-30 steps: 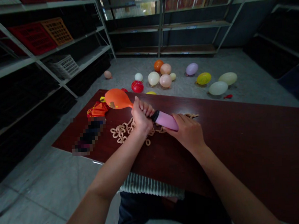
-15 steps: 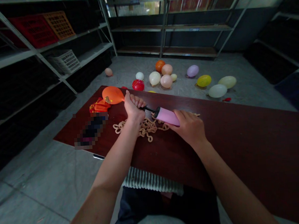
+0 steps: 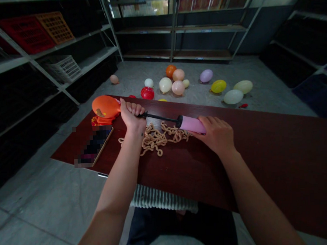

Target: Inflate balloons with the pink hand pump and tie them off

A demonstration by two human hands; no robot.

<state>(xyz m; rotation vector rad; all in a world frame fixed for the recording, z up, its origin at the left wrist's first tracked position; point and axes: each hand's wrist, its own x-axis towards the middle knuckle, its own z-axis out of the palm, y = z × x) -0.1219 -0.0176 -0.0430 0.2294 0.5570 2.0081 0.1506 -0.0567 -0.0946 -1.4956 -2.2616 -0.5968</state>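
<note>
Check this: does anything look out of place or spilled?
Mostly untidiness: inflated balloons lie scattered on the floor beyond the table, where one small red balloon looks limp. Beige cord-like strands lie tangled on the table. No spill shows.

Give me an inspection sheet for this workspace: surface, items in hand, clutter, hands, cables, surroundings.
Surface: dark reddish-brown table.
Items in hand: pink pump with its black rod extended; orange balloon at the left hand, join hidden.
Clutter: tangled beige strands, red-orange bundle, flat pixelated object, all on the table.
Hands: left hand closed around the rod's far end; right hand wrapped around the pink pump.
Cables: nothing seen.
Surroundings: scattered balloons on the floor; metal shelving; crates on the left shelves.
</note>
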